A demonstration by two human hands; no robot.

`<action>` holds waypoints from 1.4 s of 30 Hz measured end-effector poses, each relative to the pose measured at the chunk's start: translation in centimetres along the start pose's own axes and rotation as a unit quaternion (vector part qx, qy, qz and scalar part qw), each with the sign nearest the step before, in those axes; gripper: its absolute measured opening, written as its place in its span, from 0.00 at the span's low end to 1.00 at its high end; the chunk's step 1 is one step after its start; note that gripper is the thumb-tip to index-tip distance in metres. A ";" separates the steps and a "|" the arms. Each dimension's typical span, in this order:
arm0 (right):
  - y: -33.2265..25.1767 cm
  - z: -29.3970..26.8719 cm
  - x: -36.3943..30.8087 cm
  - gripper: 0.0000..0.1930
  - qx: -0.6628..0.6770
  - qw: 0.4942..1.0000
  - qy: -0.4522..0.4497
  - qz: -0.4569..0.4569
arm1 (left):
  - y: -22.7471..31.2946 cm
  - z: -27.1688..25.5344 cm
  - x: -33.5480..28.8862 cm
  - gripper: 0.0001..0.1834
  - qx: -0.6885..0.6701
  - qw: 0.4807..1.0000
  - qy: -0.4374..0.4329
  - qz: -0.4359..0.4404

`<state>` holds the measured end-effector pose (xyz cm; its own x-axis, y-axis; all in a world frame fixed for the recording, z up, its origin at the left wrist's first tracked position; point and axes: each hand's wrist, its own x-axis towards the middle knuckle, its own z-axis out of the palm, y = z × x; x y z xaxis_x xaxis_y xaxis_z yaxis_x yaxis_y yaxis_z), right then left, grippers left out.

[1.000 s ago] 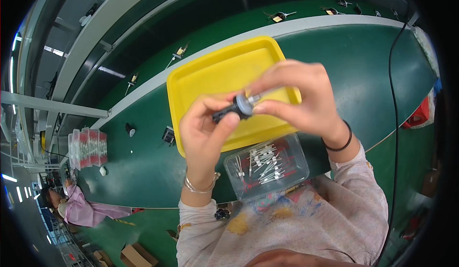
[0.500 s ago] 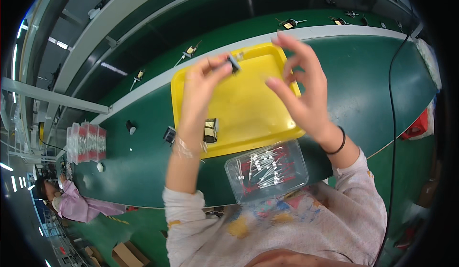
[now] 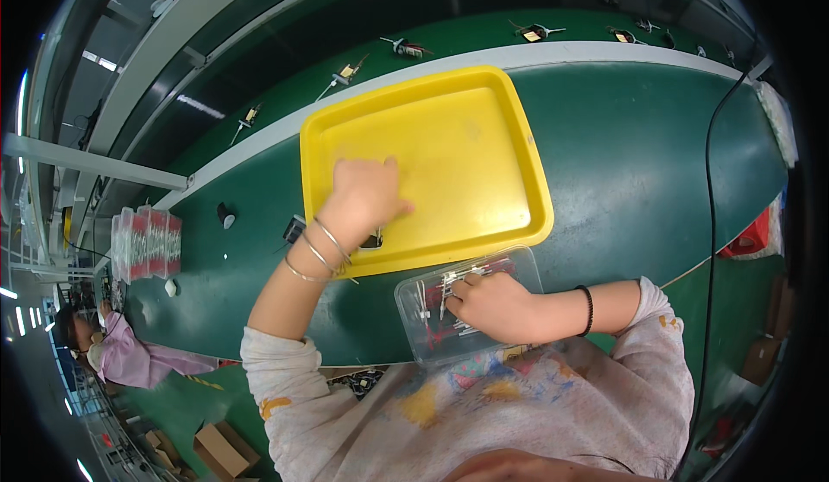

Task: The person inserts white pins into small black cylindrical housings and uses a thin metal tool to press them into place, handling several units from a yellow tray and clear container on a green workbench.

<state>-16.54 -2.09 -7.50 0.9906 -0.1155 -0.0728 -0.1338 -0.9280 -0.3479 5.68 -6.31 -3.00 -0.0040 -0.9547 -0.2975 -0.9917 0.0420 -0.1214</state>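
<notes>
My left hand (image 3: 367,197) lies palm down in the near left part of a yellow tray (image 3: 509,149) on the green bench. Its fingers cover whatever is under them. A small dark part (image 3: 372,242) sits in the tray's near corner, just below that hand. My right hand (image 3: 492,305) reaches into a clear plastic box (image 3: 414,326) at the bench's near edge. Its fingers curl onto the small red and silver parts (image 3: 445,282) inside. Whether either hand grips a part is hidden.
A white strip (image 3: 604,52) separates the bench from a far green belt carrying several small wired parts (image 3: 406,47). Clear boxes of red parts (image 3: 142,240) stand at the left, with a small black piece (image 3: 224,216) nearby. A black cable (image 3: 710,180) runs down the right. Another person (image 3: 112,352) works at lower left.
Both hands were raised over the tray, the left pinching a small black part. The left has dropped into the tray and the right has moved back into the clear box.
</notes>
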 end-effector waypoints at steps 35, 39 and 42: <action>6.1 -11.8 2.4 0.09 0.649 0.619 0.435 -0.078 | 2.3 -2.2 -5.5 0.22 -0.701 0.634 0.283 0.162; 5.8 -11.4 2.6 0.08 0.613 0.637 0.458 -0.097 | 2.7 -2.4 -5.4 0.21 -0.691 0.649 0.272 0.165; 5.0 -11.4 2.6 0.08 0.589 0.658 0.458 -0.102 | 3.2 -2.9 -5.1 0.18 -0.604 0.703 0.296 0.230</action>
<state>-14.34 -11.07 1.22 0.5205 -0.6970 0.4932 0.6105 -0.1001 -0.7857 2.16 -2.19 0.82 -0.0574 -0.8922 0.4479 -0.2518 0.4471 0.8583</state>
